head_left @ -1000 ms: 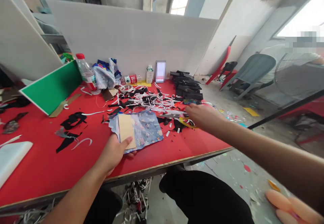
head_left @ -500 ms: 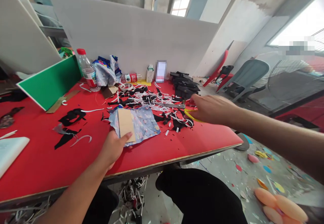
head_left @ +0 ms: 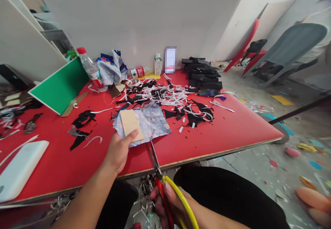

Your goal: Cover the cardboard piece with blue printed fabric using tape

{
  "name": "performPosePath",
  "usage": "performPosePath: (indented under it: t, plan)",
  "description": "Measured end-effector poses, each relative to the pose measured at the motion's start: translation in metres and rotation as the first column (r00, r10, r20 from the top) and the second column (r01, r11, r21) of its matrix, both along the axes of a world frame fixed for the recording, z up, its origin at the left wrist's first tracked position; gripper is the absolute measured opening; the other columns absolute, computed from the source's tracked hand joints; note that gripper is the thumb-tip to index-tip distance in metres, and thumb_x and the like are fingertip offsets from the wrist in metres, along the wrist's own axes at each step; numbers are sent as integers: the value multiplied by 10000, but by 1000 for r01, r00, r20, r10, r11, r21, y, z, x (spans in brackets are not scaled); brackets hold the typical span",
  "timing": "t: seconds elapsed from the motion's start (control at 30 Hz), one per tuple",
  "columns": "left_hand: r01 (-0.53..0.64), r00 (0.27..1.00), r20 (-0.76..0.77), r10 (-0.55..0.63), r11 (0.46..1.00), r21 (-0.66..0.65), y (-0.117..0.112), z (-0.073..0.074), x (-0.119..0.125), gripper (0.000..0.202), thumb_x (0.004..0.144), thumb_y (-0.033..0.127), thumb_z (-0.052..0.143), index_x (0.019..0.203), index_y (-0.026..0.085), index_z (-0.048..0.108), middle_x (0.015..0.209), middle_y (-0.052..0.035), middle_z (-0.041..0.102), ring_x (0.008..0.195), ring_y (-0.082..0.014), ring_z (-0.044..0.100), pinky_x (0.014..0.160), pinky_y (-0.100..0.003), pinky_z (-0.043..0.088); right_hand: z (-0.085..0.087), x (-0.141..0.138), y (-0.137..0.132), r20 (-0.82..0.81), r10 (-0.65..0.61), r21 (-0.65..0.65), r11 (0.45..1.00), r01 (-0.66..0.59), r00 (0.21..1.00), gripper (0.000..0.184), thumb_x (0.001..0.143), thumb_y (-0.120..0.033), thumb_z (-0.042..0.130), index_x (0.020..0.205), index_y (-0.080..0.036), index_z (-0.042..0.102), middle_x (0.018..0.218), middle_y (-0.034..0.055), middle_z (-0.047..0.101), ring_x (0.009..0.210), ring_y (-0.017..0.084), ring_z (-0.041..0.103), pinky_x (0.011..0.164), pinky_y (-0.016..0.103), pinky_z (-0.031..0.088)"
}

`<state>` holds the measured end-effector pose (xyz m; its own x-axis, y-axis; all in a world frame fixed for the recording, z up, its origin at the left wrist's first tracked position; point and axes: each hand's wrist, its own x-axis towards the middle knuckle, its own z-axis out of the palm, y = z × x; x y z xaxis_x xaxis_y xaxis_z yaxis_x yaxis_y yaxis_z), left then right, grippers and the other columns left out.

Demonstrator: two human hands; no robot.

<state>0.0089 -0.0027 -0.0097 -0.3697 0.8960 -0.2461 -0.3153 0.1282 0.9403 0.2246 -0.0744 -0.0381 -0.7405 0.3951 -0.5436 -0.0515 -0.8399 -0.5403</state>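
Note:
My left hand grips a tan rectangular card together with the blue patterned fabric beneath it, thumb on top of the card. In my right hand is a pair of scissors with one red and one yellow handle. The blades are parted a little, their tips at the fabric's near edge just right of the card; whether they touch the cloth I cannot tell. Behind the fabric lies a heap of white and black scraps.
A red table carries a red-capped bottle, a green board, a stack of black pieces, a propped phone and a white device. Beyond the right edge stands a grey chair.
My right hand has brought the scissors from the scrap heap down to the fabric's near edge. My left hand still holds the card and fabric. The view has tilted down.

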Motion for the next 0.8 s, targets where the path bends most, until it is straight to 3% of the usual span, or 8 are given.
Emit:
performPosePath:
  t: [0.2, 0.43, 0.6, 0.8]
  plan:
    - [19, 993, 120, -14, 999, -36, -5, 7, -2, 685, 766, 220, 902, 1412, 191, 676, 1253, -106, 802, 1151, -289, 765, 907, -279, 643, 0, 2, 11, -16, 91, 162, 983, -87, 996, 735, 805, -876, 630, 1056, -187, 580, 843, -20, 555, 672, 106, 582, 657, 253, 419]
    - [17, 987, 158, -15, 1000, -14, -10, 9, 4, 658, 793, 271, 889, 1414, 205, 682, 1258, -111, 799, 1186, -331, 748, 956, -344, 648, 16, -4, 34, 1, 126, 377, 919, -117, 992, 705, 833, -915, 527, 934, -217, 502, 744, -45, 483, 630, 111, 513, 591, 239, 418]
    - [-8, 990, 143, 8, 1000, -3, -10, 5, 5, 692, 760, 302, 915, 1406, 199, 688, 1254, -115, 800, 1250, -366, 709, 1037, -402, 618, 6, -6, 34, 49, 136, 365, 919, -145, 989, 725, 852, -925, 468, 957, -209, 509, 687, -52, 490, 565, 97, 507, 558, 231, 403]
    - [-34, 987, 157, 29, 999, 26, -12, 6, 9, 739, 778, 240, 891, 1469, 220, 631, 1266, -99, 796, 1285, -353, 689, 972, -346, 646, 2, -6, 33, 17, 128, 324, 937, -126, 992, 726, 820, -942, 494, 889, -220, 465, 640, -70, 437, 504, 66, 395, 470, 197, 363]
